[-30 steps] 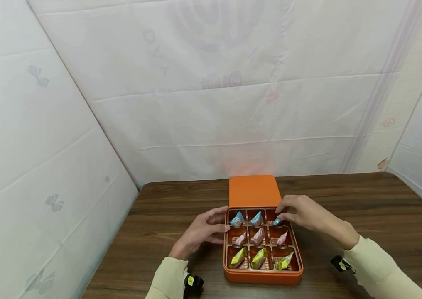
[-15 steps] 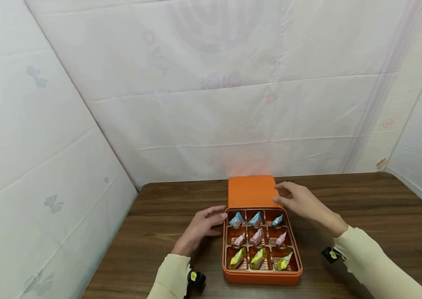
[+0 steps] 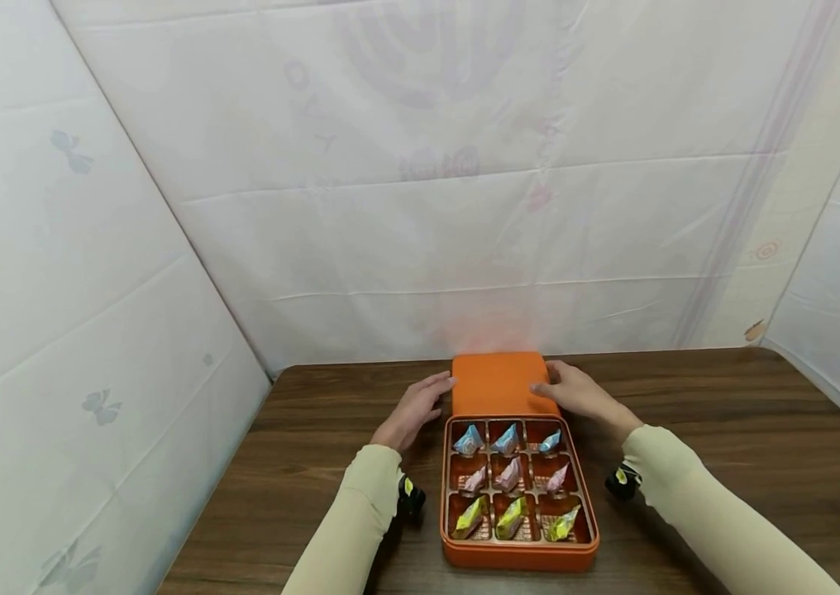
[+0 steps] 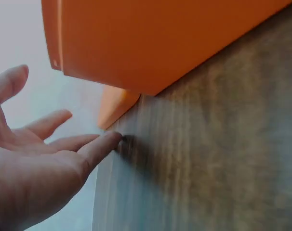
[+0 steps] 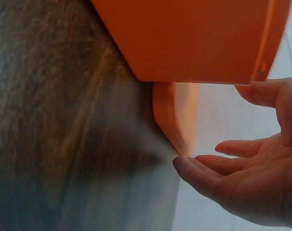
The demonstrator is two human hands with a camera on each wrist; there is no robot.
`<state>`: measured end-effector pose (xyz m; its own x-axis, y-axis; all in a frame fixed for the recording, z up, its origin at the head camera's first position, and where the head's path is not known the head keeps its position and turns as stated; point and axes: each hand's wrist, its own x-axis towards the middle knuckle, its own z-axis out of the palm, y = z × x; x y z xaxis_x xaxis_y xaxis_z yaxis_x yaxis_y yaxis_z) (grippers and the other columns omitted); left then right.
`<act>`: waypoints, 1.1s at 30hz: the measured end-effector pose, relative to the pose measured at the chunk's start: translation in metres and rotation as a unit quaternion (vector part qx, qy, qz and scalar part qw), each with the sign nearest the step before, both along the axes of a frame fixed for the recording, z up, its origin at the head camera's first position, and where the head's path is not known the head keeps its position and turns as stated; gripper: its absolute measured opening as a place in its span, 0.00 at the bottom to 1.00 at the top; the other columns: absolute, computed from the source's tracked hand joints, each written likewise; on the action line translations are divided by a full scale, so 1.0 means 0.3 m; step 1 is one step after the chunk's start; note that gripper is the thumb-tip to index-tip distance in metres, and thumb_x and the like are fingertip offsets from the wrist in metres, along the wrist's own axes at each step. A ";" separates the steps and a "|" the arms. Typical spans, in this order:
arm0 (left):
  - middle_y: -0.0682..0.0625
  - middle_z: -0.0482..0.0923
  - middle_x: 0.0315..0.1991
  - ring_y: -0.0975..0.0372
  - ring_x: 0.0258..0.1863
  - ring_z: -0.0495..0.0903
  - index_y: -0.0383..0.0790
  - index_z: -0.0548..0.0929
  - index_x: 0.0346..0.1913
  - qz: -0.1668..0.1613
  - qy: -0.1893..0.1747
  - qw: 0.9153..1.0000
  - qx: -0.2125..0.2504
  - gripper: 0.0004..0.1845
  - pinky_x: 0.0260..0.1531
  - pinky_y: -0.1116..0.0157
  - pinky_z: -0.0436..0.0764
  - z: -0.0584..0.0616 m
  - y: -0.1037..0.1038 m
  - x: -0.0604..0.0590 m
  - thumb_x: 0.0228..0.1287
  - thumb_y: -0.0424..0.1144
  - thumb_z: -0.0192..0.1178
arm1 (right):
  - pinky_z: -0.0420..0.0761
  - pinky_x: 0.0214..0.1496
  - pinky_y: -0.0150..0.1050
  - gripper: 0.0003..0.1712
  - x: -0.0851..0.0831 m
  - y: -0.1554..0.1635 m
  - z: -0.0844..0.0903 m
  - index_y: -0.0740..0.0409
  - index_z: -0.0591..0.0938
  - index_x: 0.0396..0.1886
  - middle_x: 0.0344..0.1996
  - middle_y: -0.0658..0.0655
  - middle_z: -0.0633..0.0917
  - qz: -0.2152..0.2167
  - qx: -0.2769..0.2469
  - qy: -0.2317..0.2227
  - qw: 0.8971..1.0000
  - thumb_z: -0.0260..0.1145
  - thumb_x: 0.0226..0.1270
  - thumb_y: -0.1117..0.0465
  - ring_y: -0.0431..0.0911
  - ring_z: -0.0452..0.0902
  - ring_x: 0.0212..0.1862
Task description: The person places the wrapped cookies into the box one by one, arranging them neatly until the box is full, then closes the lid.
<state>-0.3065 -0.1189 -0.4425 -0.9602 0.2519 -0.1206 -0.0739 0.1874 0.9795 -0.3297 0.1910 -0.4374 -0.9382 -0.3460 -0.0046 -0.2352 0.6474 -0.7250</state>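
Wood-grain desk (image 3: pixel 725 430), dark brown, backed by white sheeting (image 3: pixel 420 165) on three sides.

Orange box (image 3: pixel 518 552), near the front edge at mid-desk: open, nine compartments in a three-by-three grid.

Orange lid (image 3: pixel 503 383), lying flat on the desk directly behind the box, its front edge touching or just beside the box's rear rim; which, cannot be told.

Left hand (image 3: pixel 414 409), at the lid's left edge: fingers (image 4: pixel 95 147) straight and spread, holding nothing, tips at or just short of the edge, one tip down on the desk in the wrist view.

Right hand (image 3: pixel 576 392), at the lid's right edge: fingers (image 5: pixel 204 171) extended, relaxed, gripping nothing; in the head view they appear to rest on the lid's right front corner.

Wrapped sweets, nine, one per compartment: blue row (image 3: pixel 507 439) at the rear, pink row (image 3: pixel 511 475) in the middle, yellow row (image 3: pixel 513 518) at the front.

Handling note: a good lift likely wants both hands gripping opposite edges evenly, lid kept level and squared over the rim, so no wrapper is caught.
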 end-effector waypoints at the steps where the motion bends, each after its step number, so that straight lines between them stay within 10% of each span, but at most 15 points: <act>1: 0.40 0.61 0.81 0.46 0.81 0.57 0.37 0.66 0.82 -0.009 -0.002 1.000 -0.004 0.33 0.76 0.43 0.63 0.001 0.005 -0.010 0.85 0.52 0.53 | 0.71 0.70 0.68 0.44 -0.003 -0.002 -0.006 0.79 0.60 0.79 0.73 0.81 0.67 -0.001 0.004 -0.008 1.000 0.62 0.83 0.49 0.74 0.66 0.72; 14: 0.40 0.69 0.77 0.45 0.77 0.66 0.36 0.71 0.79 -0.036 -0.019 0.998 -0.040 0.29 0.74 0.43 0.67 0.015 0.039 -0.032 0.83 0.44 0.57 | 0.74 0.67 0.67 0.35 0.002 0.010 -0.039 0.79 0.70 0.73 0.68 0.80 0.73 -0.014 -0.011 0.015 1.000 0.68 0.78 0.59 0.73 0.70 0.68; 22: 0.39 0.69 0.76 0.46 0.69 0.76 0.38 0.73 0.78 0.010 0.000 0.999 0.044 0.27 0.68 0.45 0.75 -0.017 0.031 -0.026 0.80 0.34 0.60 | 0.85 0.52 0.58 0.34 0.008 0.017 -0.043 0.76 0.71 0.73 0.68 0.78 0.72 -0.047 -0.072 0.046 0.995 0.72 0.73 0.68 0.67 0.81 0.55; 33: 0.42 0.82 0.62 0.50 0.59 0.84 0.36 0.85 0.65 0.124 0.136 0.979 0.087 0.22 0.56 0.52 0.86 0.007 0.020 -0.019 0.70 0.24 0.67 | 0.85 0.49 0.52 0.41 0.036 0.026 0.035 0.64 0.68 0.80 0.72 0.70 0.72 -0.045 -0.125 0.140 0.981 0.75 0.71 0.66 0.65 0.78 0.62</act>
